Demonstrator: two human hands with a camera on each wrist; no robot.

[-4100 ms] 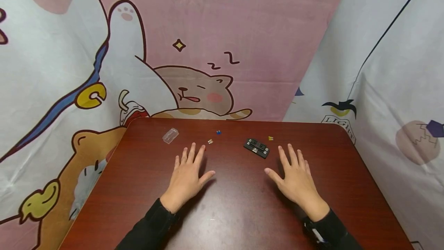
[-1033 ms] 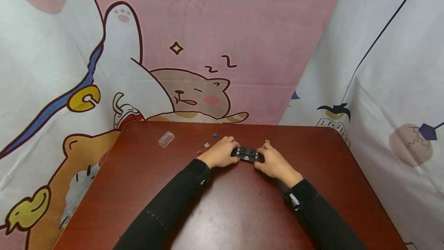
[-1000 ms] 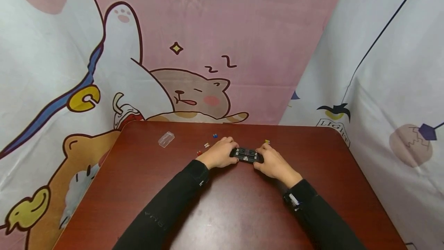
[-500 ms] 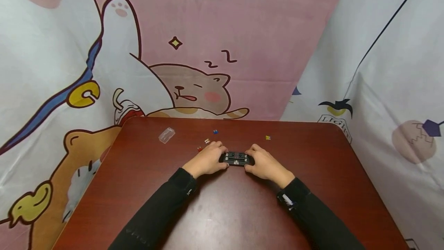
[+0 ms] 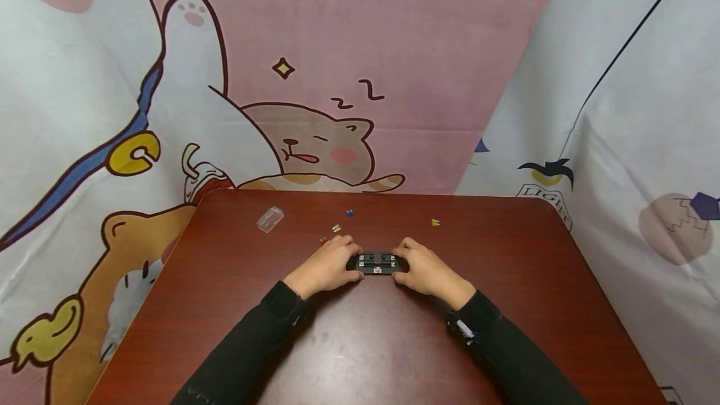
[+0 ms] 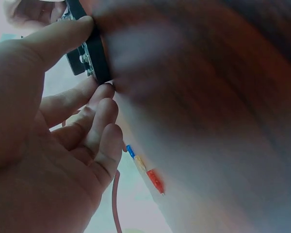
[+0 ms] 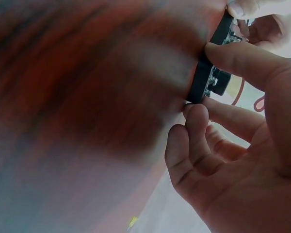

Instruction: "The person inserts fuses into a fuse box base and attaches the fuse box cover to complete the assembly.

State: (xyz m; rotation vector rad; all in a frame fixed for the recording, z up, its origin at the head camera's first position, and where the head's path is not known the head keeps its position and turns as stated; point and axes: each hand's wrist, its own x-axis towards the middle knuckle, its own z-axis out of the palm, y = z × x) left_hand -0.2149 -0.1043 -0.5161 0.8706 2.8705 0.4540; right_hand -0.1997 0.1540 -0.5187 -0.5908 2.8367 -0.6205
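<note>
A black fuse block point(image 5: 377, 263) with metal screw terminals lies lengthwise between the two hands, on or just above the table. My left hand point(image 5: 329, 264) pinches its left end between thumb and fingers. At the other end, my right hand point(image 5: 430, 270) pinches it the same way. In the left wrist view the thumb presses the near side of the block point(image 6: 98, 53), and the other fingers curl loosely below. The right wrist view shows the thumb on the same side of the block point(image 7: 200, 82). The ends of the block are partly hidden by the fingers.
Behind the left hand lie small blade fuses: red point(image 5: 323, 241), pale point(image 5: 336, 228) and blue point(image 5: 350, 213). A yellow fuse point(image 5: 435, 222) lies beyond the right hand. A clear plastic cover point(image 5: 270, 219) sits at the back left of the brown table point(image 5: 360, 349).
Both hands, spread over the table at first, have taken hold of the fuse block. They have since drawn it nearer and to the left and straightened it. The fuses and cover stay put.
</note>
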